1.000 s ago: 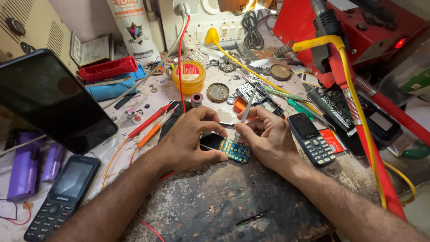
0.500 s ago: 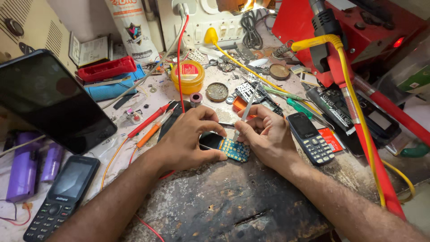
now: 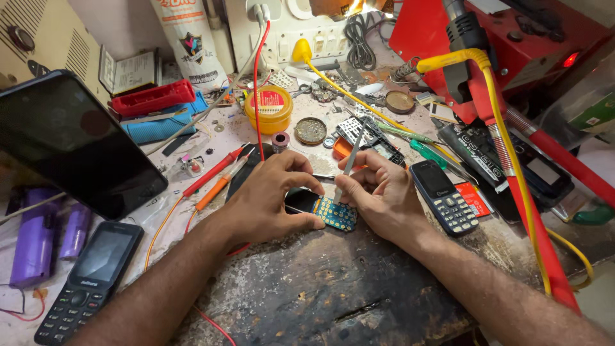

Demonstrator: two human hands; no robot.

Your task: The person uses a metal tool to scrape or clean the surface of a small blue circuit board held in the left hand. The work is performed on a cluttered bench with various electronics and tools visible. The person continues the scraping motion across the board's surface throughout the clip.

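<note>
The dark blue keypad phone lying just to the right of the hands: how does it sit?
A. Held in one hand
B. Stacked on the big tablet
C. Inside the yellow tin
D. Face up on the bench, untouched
D: the dark blue keypad phone lies keys-up on the bench, clear of both hands.

- Opened phone's keypad board (image 3: 334, 213): blue, dotted with gold contact pads.
- Tool (image 3: 349, 163) over it: plain silver-grey.
- Keypad phone (image 3: 443, 196) on the right: dark navy with pale keys.
- Keypad phone (image 3: 88, 280) near left: black.
- Round tin (image 3: 268, 109), far: yellow with a red label.
- Battery cells (image 3: 35, 234) at left: purple.
- Worktop (image 3: 333, 301): dark, mottled with pale scuffs.
- Cable (image 3: 506, 154) on the right: yellow.
</note>
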